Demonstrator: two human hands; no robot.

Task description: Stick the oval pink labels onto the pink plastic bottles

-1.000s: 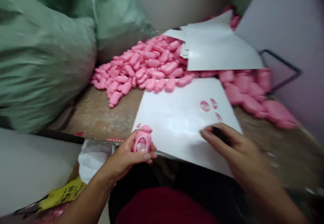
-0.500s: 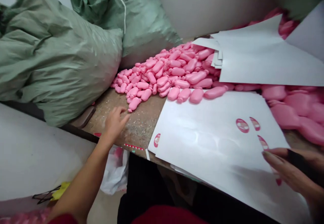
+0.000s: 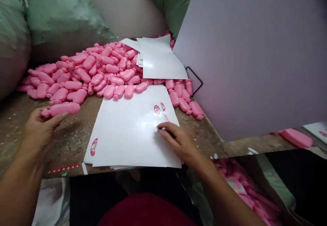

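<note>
My left hand is closed around one pink bottle-shaped plastic piece, its narrow knobbed end toward the palm. Behind it spreads a heap of similar pink pieces. A stack of white sticker sheets lies before me, with a few red oval stickers on its right part and one oval sticker at the lower left corner. Over the right side of the sheets is my right hand, fingers pinched together. Something dark shows between these fingers; its kind is unclear.
Green sacks stand at the back left. Another white sheet rests on the pink pieces. A tall grey panel with a black wire loop blocks the right. Below the brown table, more pink items sit at the right.
The view has swung right. My left hand, empty beside the heap before, now holds a pink piece. My right hand has come further over the sheets, near the red stickers.
</note>
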